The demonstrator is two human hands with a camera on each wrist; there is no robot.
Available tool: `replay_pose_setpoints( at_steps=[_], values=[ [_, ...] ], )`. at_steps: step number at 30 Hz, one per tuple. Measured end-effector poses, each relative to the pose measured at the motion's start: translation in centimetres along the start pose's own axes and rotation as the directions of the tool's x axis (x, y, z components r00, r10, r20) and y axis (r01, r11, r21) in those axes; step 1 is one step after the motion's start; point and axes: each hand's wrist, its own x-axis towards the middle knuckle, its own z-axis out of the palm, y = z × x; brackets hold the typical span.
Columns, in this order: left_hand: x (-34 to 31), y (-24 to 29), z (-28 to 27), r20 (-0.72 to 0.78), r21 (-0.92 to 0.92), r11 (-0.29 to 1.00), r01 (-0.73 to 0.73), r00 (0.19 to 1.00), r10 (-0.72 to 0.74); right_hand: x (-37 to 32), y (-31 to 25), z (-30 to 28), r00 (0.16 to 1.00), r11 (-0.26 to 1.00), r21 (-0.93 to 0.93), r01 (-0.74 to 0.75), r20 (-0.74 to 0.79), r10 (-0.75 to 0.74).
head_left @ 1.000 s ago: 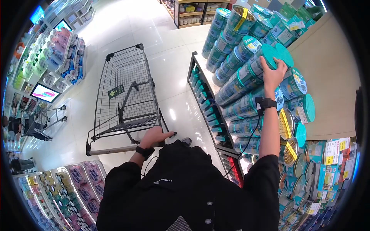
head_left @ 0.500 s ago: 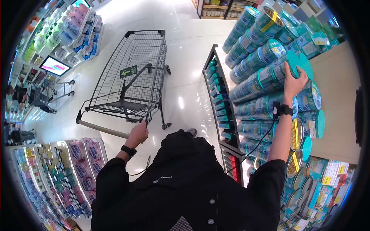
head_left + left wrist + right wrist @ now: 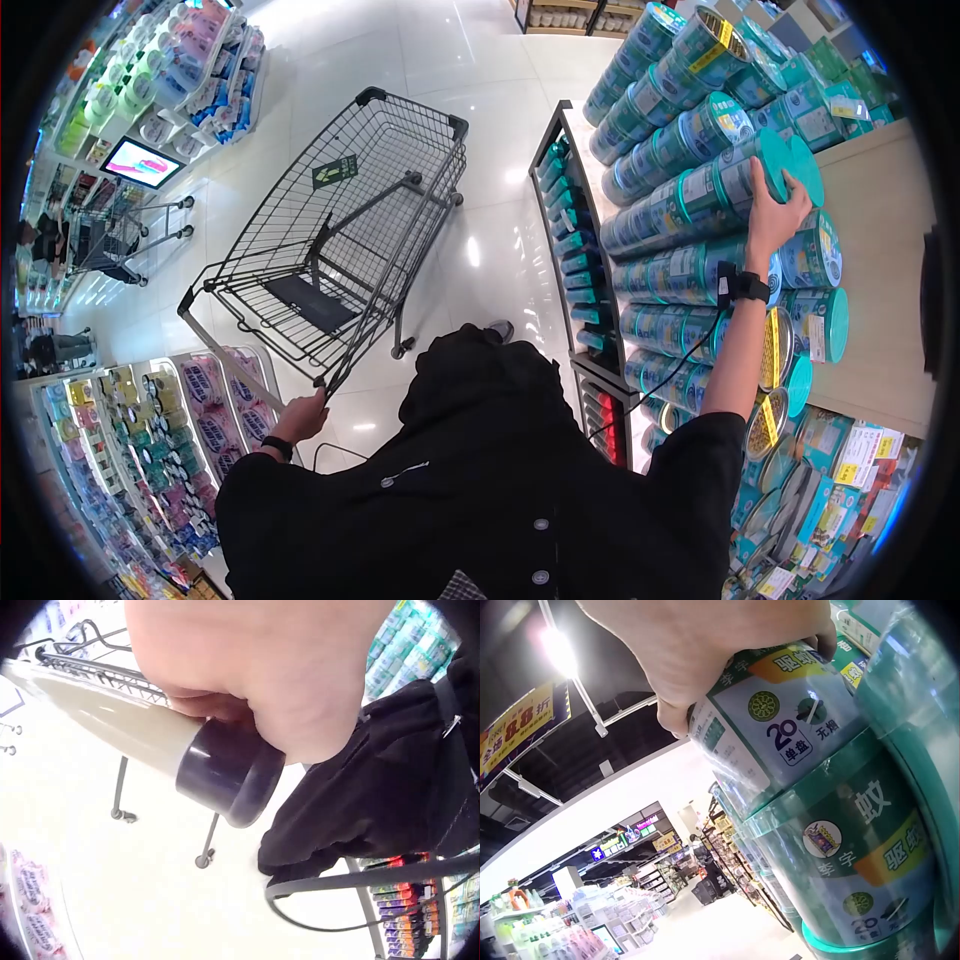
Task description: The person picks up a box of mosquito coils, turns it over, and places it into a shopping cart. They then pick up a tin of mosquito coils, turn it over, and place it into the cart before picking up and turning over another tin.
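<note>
In the head view my left hand (image 3: 300, 415) grips the near end of the shopping cart's (image 3: 312, 303) handle. Up close in the left wrist view, the pale handle bar (image 3: 112, 712) ends in a dark cap (image 3: 225, 772) beneath that hand's curled fingers. My right hand (image 3: 775, 215) holds the top canister of mosquito coils (image 3: 772, 150), teal-lidded, thumb and fingers spread around its upper end. It sits on a column of similar canisters (image 3: 847, 855) in the right wrist view, its blue-grey label facing the camera.
More stacked canisters (image 3: 680, 270) fill the display stand, whose dark-framed side shelf (image 3: 570, 260) holds teal packs. Pink packages (image 3: 200, 385) line a shelf at lower left. Bottles and a small screen (image 3: 143, 162) stand at upper left, near another cart (image 3: 110, 235). Glossy floor (image 3: 470, 150) lies between.
My left hand has moved left and down in the head view, bringing the cart's handle end with it, so the cart has turned. The right hand stays at the top canister while the view shifts.
</note>
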Motion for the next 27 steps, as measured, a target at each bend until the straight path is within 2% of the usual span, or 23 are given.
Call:
replay_pose_setpoints(
  at_steps=[4, 6, 7, 8, 9, 11, 13, 15, 17, 19, 22, 25, 27],
  values=[
    [-3.0, -2.9, 1.2, 0.028, 0.088, 0.995, 0.042, 0.999, -0.045, 0.2, 0.1, -0.2, 1.000, 1.000, 0.000, -0.001, 0.027, 0.001],
    [-4.0, -5.5, 2.9, -0.026, 0.163, 0.985, 0.060, 0.998, -0.057, 0.4, 0.1, -0.4, 0.998, 0.999, 0.028, -0.033, 0.059, 0.031],
    [-3.8, -6.0, 3.5, -0.054, 0.200, 0.977, 0.070, 0.997, -0.060, 0.3, 0.0, -0.4, 1.000, 0.999, -0.042, 0.016, 0.015, -0.016],
    [-3.1, -6.4, 3.9, -0.015, 0.289, 0.936, 0.200, 0.979, -0.204, 0.0, -0.1, -0.4, 0.998, 0.991, -0.115, 0.061, -0.025, -0.065],
    [-2.5, -6.0, 3.1, -0.001, 0.311, 0.921, 0.234, 0.969, -0.246, -0.4, -0.2, -0.7, 0.991, 0.976, -0.191, 0.103, -0.060, -0.117],
    [0.2, -3.6, 0.4, 0.023, 0.346, 0.888, 0.304, 0.943, -0.332, -1.5, -0.8, -1.3, 0.974, 0.979, -0.116, 0.168, -0.135, -0.183],
    [3.3, 0.3, -2.5, -0.207, 0.253, 0.934, 0.254, 0.957, -0.205, -2.8, -1.9, -2.0, 0.959, 0.972, -0.019, 0.235, -0.162, -0.235],
    [6.7, 4.9, -5.2, -0.469, 0.151, 0.986, 0.076, 0.883, 0.004, -4.9, -2.9, -3.3, 0.953, 0.954, 0.094, 0.285, -0.138, -0.271],
    [10.4, 7.9, -6.3, -0.491, 0.021, 1.000, -0.018, 0.871, 0.026, -7.4, -3.9, -4.5, 0.955, 0.935, 0.197, 0.296, -0.077, -0.286],
    [15.4, 8.3, -3.9, -0.597, 0.082, 0.993, -0.086, 0.793, 0.118, -10.3, -4.3, -5.7, 0.952, 0.924, 0.236, 0.301, -0.015, -0.306],
    [20.2, 10.0, -0.2, -0.549, 0.088, 0.996, -0.010, 0.834, 0.057, -15.3, -4.0, -7.5, 0.952, 0.925, 0.306, 0.224, 0.136, -0.275],
    [22.4, 10.6, 3.6, -0.345, -0.084, 0.994, 0.067, 0.934, -0.092, -20.1, -2.3, -10.0, 0.916, 0.934, 0.334, 0.125, 0.323, -0.238],
    [21.6, 11.0, 4.2, -0.388, -0.038, 0.999, 0.036, 0.921, -0.048, -23.1, -0.8, -11.6, 0.901, 0.936, 0.348, 0.062, 0.384, -0.203]
  ],
)
